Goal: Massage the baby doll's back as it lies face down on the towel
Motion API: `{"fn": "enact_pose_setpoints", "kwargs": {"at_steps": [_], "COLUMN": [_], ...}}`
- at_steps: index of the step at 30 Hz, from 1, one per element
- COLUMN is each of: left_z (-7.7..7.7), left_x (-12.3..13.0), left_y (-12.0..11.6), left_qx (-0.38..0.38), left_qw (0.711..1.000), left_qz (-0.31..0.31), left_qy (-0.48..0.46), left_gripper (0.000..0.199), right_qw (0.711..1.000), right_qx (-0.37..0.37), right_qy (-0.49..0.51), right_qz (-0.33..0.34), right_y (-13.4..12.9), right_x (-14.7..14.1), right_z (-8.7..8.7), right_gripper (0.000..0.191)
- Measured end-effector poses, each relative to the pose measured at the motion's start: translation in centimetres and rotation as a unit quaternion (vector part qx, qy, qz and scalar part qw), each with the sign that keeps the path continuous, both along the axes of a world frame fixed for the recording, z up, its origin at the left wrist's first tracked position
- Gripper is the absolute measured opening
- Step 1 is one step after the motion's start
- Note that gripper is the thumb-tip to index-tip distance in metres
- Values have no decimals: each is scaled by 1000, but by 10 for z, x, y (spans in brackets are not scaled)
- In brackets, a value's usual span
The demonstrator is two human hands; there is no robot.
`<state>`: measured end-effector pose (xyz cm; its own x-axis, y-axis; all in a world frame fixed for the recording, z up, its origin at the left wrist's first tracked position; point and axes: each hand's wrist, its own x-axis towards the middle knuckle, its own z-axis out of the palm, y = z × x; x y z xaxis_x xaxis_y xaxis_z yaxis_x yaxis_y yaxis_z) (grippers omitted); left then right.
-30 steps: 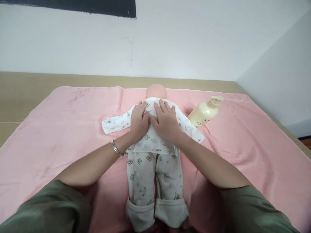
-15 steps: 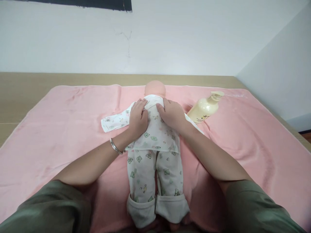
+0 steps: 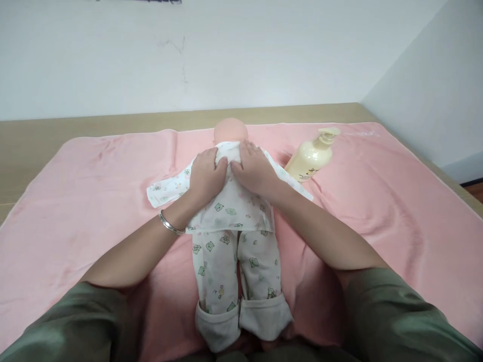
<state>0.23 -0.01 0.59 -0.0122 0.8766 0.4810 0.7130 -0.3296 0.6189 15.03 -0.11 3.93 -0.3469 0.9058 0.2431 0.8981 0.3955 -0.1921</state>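
So the dressed baby doll point(image 3: 233, 216) is dead centre, bald head point(image 3: 231, 130) at 12 o'clock, face hidden. Left hand point(image 3: 207, 173) and right hand point(image 3: 257, 168) lie on its printed top point(image 3: 234, 193), thumbs spread from fingers; can't tell if they're pinching cloth. Pump bottle point(image 3: 310, 157) at 2 o'clock, base hidden. Below the rolled cuffs point(image 3: 266, 317), too dark.

An indoor room with the look of a nursery or childcare space — a pink blanket point(image 3: 83, 216) spread over a pale wooden table point(image 3: 22, 156), a clothed baby doll point(image 3: 236, 206) lying on it, a cream pump bottle point(image 3: 310, 157) just beside. Plain white walls point(image 3: 271, 55) meet at the right, bearing faint marks point(image 3: 184, 59) — whether home or training room, I cannot tell
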Motion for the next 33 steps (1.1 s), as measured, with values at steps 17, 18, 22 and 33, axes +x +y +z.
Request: {"fn": "enact_pose_setpoints", "kwargs": {"at_steps": [17, 18, 22, 33], "left_z": [-7, -9, -18, -26], "left_x": [3, 5, 6, -1], "left_y": [-13, -15, -15, -12], "left_qx": [37, 53, 68, 59], "left_qw": [998, 997, 997, 974], "left_qz": [-6, -10, -10, -21], "left_qy": [49, 50, -27, -218], "left_gripper": [51, 54, 48, 42], "right_qw": [999, 999, 997, 996], "right_qx": [36, 23, 47, 7], "right_qy": [5, 16, -31, 18], "right_qz": [-4, -31, -47, 91], "right_y": [5, 7, -16, 0], "right_x": [2, 3, -6, -2], "right_z": [1, 3, 0, -3], "right_gripper": [57, 58, 59, 58]}}
